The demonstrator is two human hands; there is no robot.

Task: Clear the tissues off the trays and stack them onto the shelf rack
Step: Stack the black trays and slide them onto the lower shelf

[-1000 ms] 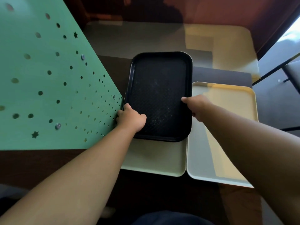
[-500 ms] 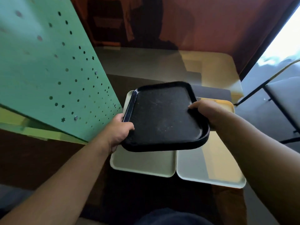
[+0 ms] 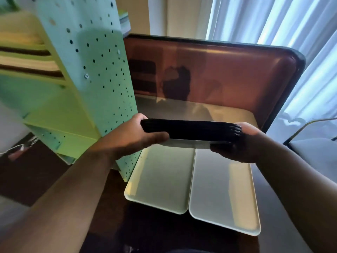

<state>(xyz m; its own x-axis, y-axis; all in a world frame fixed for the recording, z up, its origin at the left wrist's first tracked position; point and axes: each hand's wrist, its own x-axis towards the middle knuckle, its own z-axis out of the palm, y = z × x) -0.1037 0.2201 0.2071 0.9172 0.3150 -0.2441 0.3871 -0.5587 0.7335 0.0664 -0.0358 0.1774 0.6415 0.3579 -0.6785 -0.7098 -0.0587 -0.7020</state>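
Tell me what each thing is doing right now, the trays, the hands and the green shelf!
black tray: lifted off the table, held level, seen edge-on.
left hand: gripping the black tray's left end.
right hand: gripping its right end.
left pale tray: flat on the table, no tissues.
right pale tray: flat beside it, edges touching, no tissues.
green shelf rack: upright at left, trays already stacked inside.

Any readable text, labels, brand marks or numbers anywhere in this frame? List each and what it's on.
None can be read.
Black tray, held by left hand and right hand: edge-on, no marking shows.
Pale trays: blank.
Green rack: only punched holes and stars, no lettering.
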